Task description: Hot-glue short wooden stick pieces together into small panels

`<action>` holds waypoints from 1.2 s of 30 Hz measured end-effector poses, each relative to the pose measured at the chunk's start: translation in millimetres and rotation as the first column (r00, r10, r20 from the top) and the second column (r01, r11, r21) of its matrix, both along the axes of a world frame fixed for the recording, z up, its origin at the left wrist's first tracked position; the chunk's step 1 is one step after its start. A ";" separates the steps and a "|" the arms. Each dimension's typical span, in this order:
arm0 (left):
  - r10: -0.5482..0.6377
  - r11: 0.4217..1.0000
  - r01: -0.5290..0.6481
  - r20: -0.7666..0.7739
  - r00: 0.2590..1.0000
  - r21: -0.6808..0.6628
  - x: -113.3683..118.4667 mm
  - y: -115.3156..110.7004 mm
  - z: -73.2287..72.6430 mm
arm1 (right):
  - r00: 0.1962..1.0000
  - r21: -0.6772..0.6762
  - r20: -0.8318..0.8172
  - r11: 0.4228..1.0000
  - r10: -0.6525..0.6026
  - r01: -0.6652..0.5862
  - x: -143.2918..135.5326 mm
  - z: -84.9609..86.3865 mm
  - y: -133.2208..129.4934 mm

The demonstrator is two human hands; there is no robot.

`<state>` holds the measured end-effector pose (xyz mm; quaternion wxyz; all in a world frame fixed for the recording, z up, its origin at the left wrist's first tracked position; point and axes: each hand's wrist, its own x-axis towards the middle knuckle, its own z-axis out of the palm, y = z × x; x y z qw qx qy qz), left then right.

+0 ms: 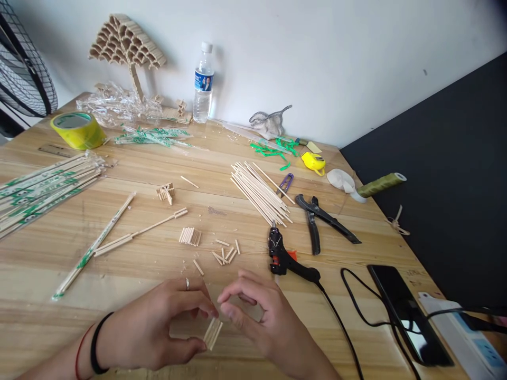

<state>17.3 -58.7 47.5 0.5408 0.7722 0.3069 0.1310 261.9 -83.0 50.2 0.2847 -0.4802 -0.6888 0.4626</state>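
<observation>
My left hand grips a small flat panel of short wooden sticks between thumb and fingers, low over the table. Close against its upper end is my right hand, thumb and forefinger curled together in a pinch; whatever lies between those tips is too small to make out. Beyond the hands are a little row of joined sticks and several loose cut pieces. A black hot glue gun lies right of them, nozzle pointing away from me.
Long wooden sticks lie in a pile beside black cutters and purple-handled snips. Wrapped chopsticks and yellow tape sit left. A water bottle and stick-built tree stand behind; a phone lies right.
</observation>
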 end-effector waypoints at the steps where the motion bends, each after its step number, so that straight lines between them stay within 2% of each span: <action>1: -0.001 1.000 0.001 -0.004 1.000 -0.025 0.1 -0.2 0.6 | 1.000 0.004 0.027 1.000 -0.002 0.002 -0.4 -2.5 -2.3; 5: 0.005 0.998 -0.005 -0.010 1.000 -0.070 0.4 -1.8 -0.8 | 0.993 0.071 0.112 0.997 -0.040 0.032 -4.4 -12.0 -10.0; 12: 0.031 0.996 -0.037 -0.073 0.997 -0.083 3.9 -3.3 -6.5 | 0.996 0.255 0.088 0.967 -0.016 -0.007 -14.3 -12.2 -11.4; 16: 0.039 0.994 -0.046 -0.064 0.997 -0.101 3.8 -3.3 -5.9 | 0.995 0.230 0.096 0.973 -0.004 -0.018 -15.1 -10.7 -10.8; 20: 0.042 0.992 -0.048 -0.056 0.998 -0.114 4.2 -3.9 -4.5 | 1.000 0.132 0.004 0.991 0.004 -0.004 -15.2 -6.8 -7.3; 23: 0.040 0.994 -0.045 -0.056 0.998 -0.094 5.5 -3.9 -3.8 | 1.000 0.152 -0.017 0.988 -0.014 0.016 -14.6 -7.2 -6.1; 28: 0.053 0.998 -0.054 -0.032 0.998 -0.040 7.0 -3.9 -4.1 | 1.000 0.316 -0.005 0.948 -0.026 0.026 -13.4 -18.0 -11.1; 32: 0.065 0.998 -0.065 -0.038 0.997 -0.003 8.8 -5.2 -5.2 | 0.994 0.472 0.108 0.881 -0.019 -0.034 -16.2 -21.4 -14.0; 34: 0.067 0.998 -0.066 -0.056 0.996 0.011 9.7 -5.6 -5.1 | 0.984 0.498 0.176 0.864 -0.019 -0.073 -18.6 -20.9 -13.9; 36: 0.062 0.998 -0.061 -0.064 0.996 0.003 9.9 -5.6 -4.1 | 0.979 0.480 0.205 0.872 -0.008 -0.094 -20.6 -20.5 -13.2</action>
